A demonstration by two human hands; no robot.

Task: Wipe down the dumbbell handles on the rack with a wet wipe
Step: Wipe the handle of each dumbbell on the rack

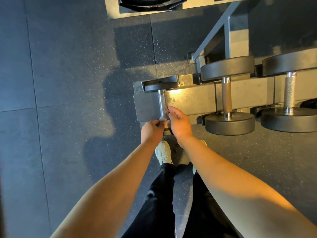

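A small dumbbell with a knurled steel handle (162, 103) lies at the left end of the grey rack (192, 98). My left hand (151, 130) pinches a pale wet wipe (162, 119) at the near end of that handle. My right hand (179, 123) sits just right of the handle, its fingertips touching the handle's side, fingers loosely curled. The dumbbell's near weight is hidden under my hands. Two larger dumbbells (227, 95) (289, 93) lie further right on the rack.
Dark speckled rubber floor (72, 83) stretches to the left. A rack frame strut (214, 31) rises behind the dumbbells. Another rack or tray (145, 7) sits at the top. My white shoes (163, 152) and black trousers are below the hands.
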